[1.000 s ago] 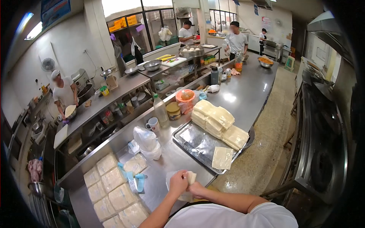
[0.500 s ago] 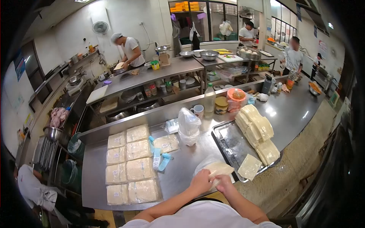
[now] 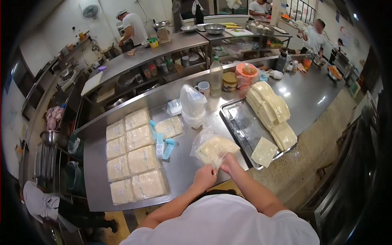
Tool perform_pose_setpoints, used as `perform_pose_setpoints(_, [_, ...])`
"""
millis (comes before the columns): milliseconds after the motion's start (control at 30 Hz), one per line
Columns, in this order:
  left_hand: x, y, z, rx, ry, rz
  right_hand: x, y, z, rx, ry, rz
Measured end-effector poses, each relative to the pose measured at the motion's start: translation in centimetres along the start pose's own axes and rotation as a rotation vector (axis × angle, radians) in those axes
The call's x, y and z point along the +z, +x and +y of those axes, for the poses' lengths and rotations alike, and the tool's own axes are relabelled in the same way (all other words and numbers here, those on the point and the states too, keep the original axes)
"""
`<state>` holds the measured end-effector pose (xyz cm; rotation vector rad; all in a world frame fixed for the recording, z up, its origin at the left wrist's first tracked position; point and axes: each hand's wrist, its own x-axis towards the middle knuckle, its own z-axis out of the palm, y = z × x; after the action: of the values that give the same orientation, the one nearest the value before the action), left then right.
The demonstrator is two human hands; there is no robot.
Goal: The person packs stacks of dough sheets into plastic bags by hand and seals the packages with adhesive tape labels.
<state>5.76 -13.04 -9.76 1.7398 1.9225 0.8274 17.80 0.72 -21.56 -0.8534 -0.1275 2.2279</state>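
Note:
My left hand [image 3: 206, 177] and my right hand [image 3: 229, 161] are both closed on the near edge of a clear plastic bag [image 3: 199, 143]. Inside the bag lies a stack of thin, pale dough wrappers [image 3: 216, 148], over the table in front of me. Right of my hands, a small flat stack of wrappers [image 3: 264, 152] rests on the corner of a dark metal tray [image 3: 241, 118]. A long, tall pile of wrappers [image 3: 269, 108] leans along the tray's far side. Several filled packets [image 3: 143, 160] sit in two columns to the left.
A roll of blue-and-white labels [image 3: 164, 148] lies beside another packet [image 3: 170, 127]. White plastic bags [image 3: 192, 105], a mug [image 3: 203, 88], a bottle [image 3: 216, 75] and a pink-lidded tub [image 3: 246, 75] line the table's back. Several co-workers stand at other counters; one [image 3: 41, 200] is at lower left.
The wrappers, held bare over the bag before, are now inside it. Both hands have moved to the bag's near edge, and the camera view has tilted down.

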Motion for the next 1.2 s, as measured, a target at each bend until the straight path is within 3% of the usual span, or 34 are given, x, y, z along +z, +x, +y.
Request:
perform_pose_setpoints(133, [1.0, -0.2, -1.4, -0.172, 0.103, -0.251, 0.8, -1.5, 0.8, 0.081, 0.048, 0.069])
perform_pose_setpoints(267, [1.6, -0.4, -1.6, -0.086, 0.185, -0.412, -0.9, -0.5, 1.4, 0.115, 0.018, 0.003])
perform_pose_setpoints(333, [1.1, 0.4, -0.3, -0.031, 0.151, -0.404, 0.8, -2.2, 1.8, -0.094, -0.020, -0.038])
perform_pose_setpoints(400, [0.5, 0.7, 0.5, -0.049, 0.202, -0.447, 2.6, -3.1, 1.7, -0.149, -0.159, 0.114])
perform_pose_setpoints(500, [-1.5, 1.0, 2.2, -0.038, 0.138, -0.357, -0.7, -0.6, 3.1, -0.168, -0.426, 0.229])
perform_pose_setpoints(567, [-0.3, 2.4, 1.6, 0.027, 0.063, -0.085, 0.1, -2.1, 3.1, -0.147, -0.736, 0.321])
perform_pose_setpoints(600, [0.2, 3.1, 1.3, 0.055, 0.021, 0.051, -0.3, -2.1, 3.7, -0.250, -0.796, 0.301])
perform_pose_setpoints(667, [0.1, 5.1, 2.1, 0.108, -0.048, 0.011, -1.6, -1.6, 4.9, -0.453, -0.917, 0.263])
perform_pose_setpoints(700, [0.0, 5.9, 2.7, 0.116, -0.072, -0.005, -0.2, -2.9, 5.1, -0.388, -0.735, 0.233])
perform_pose_setpoints(833, [-0.4, 7.7, 3.9, 0.044, -0.187, -0.233, 4.4, -7.5, 4.0, -0.518, -0.676, 0.118])
perform_pose_setpoints(900, [0.1, 8.1, 3.9, 0.088, -0.169, -0.152, 4.7, -7.8, 3.7, -0.566, -0.632, 0.179])
perform_pose_setpoints(1000, [1.2, 8.9, 3.8, 0.116, -0.082, -0.042, 2.3, -7.3, 4.0, -0.465, -0.838, 0.106])
perform_pose_setpoints(1100, [1.3, 9.0, 4.8, 0.160, 0.015, 0.032, 0.6, -6.6, 4.7, -0.573, -1.147, 0.063])
perform_pose_setpoints(1200, [1.4, 8.6, 5.4, 0.301, 0.083, -0.031, -0.2, -5.1, 5.0, -0.762, -1.146, 0.041])
